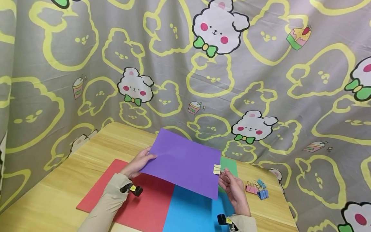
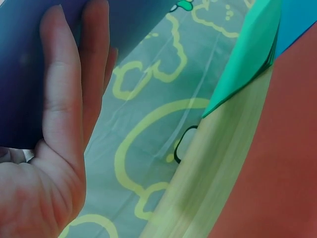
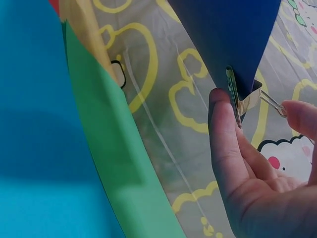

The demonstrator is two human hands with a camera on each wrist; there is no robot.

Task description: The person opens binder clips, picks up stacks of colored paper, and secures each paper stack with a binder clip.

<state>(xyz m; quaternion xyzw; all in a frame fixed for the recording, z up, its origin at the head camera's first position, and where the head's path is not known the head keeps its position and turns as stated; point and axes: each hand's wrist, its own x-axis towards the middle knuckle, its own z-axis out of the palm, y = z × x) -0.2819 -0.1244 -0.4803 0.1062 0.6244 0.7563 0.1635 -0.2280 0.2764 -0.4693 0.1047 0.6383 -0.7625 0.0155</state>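
A purple sheet of paper is held up, tilted, above the table. My left hand grips its left edge, thumb on the upper face and fingers underneath. On the right edge sits a pale yellow binder clip, its jaws around the paper. My right hand pinches this clip by its wire handles. In the right wrist view, the thumb touches one handle of the clip, while the other handle lies along the sheet by the forefinger. The left thumb is mostly hidden in the left wrist view.
Under the purple sheet lie red paper, blue paper and green paper on the wooden table. To the right rest a pink binder clip and blue binder clips. A patterned curtain hangs behind the table.
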